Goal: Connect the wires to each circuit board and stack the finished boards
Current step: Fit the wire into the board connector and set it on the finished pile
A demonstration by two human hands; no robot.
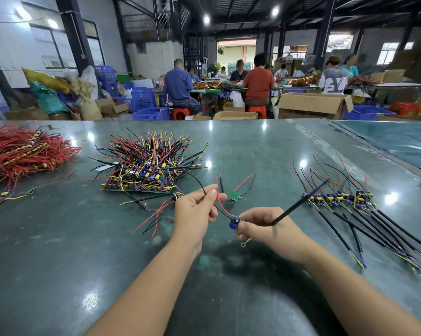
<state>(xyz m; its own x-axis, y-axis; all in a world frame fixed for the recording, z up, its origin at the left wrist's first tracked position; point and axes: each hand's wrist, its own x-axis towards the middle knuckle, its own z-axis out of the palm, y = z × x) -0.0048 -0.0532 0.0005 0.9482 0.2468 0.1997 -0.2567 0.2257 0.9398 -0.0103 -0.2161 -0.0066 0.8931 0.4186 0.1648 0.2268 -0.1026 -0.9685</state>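
above the green table (59, 251), the right hand (265, 225) pinches a small blue circuit board (234, 223) with curled fingers, a thick black cable (299, 203) running up and right from it. the left hand (194, 214) pinches the board's thin red and black wires (220, 202) between thumb and forefinger. a heap of unfinished boards (146, 166) lies far left of the hands, a row of finished boards (338, 197) lies right, and a bare green board (234, 196) sits just beyond the hands.
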